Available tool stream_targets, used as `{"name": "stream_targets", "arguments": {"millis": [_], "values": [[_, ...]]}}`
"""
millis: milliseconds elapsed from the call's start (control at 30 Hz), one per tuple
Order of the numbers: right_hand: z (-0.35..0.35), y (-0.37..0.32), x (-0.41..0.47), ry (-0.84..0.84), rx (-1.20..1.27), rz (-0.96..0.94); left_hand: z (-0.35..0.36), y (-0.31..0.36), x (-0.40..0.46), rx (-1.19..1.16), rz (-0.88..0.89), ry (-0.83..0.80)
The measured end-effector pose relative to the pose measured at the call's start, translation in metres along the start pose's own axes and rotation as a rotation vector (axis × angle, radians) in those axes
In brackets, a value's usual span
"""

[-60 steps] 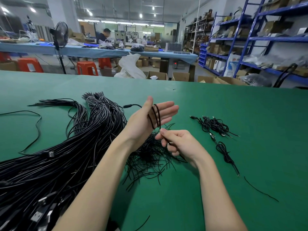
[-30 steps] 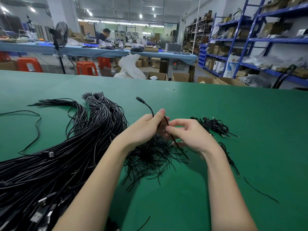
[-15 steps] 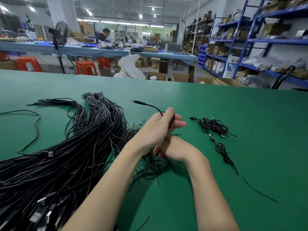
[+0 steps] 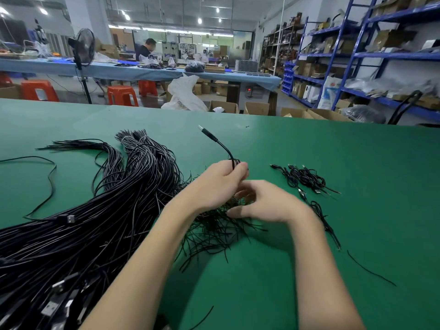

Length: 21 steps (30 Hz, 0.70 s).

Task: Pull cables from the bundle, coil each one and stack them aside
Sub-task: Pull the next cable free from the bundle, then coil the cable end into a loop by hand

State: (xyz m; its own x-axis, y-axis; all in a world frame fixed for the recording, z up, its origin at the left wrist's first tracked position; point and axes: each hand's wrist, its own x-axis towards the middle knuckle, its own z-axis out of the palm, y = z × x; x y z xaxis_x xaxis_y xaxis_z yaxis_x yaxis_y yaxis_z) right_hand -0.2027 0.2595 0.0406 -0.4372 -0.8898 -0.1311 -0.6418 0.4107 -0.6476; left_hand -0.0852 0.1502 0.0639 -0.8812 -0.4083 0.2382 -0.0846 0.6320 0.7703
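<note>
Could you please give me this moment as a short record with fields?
Surface: green table
Left hand: grips a coiled black cable, plug end sticking up
Right hand: blurred, over the pile of thin ties; grip unclear
Cable bundle: lies left of the arms
Coiled cables: set aside to the right

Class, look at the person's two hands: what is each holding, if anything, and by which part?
The left hand grips a thin black USB cable by its coiled part, plug end free. The right hand is blurred; its hold cannot be told.
</note>
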Motion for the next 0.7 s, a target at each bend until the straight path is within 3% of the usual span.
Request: {"name": "stream_targets", "arguments": {"millis": [67, 167, 267, 433, 567, 700], "values": [[-0.016, -0.006, -0.016, 0.086, 0.113, -0.055, -0.004, -0.006, 0.000, 0.156, -0.024, -0.013], [-0.025, -0.017, -0.025, 0.264, 0.539, -0.127, 0.000, -0.009, 0.000, 0.381, -0.056, -0.027], [-0.015, -0.027, -0.016, 0.342, 0.514, -0.101, 0.006, -0.007, -0.001, 0.452, -0.015, -0.090], [-0.001, -0.024, -0.008, 0.482, 0.514, -0.137, 0.002, -0.007, -0.002, 0.110, 0.001, -0.301], [0.000, -0.016, -0.008, 0.462, 0.199, -0.148, -0.004, -0.011, -0.007, -0.176, -0.065, -0.488], [0.002, -0.015, -0.012, 0.277, 0.425, -0.340, -0.011, -0.017, -0.012, -0.394, -0.055, -0.580]]}}
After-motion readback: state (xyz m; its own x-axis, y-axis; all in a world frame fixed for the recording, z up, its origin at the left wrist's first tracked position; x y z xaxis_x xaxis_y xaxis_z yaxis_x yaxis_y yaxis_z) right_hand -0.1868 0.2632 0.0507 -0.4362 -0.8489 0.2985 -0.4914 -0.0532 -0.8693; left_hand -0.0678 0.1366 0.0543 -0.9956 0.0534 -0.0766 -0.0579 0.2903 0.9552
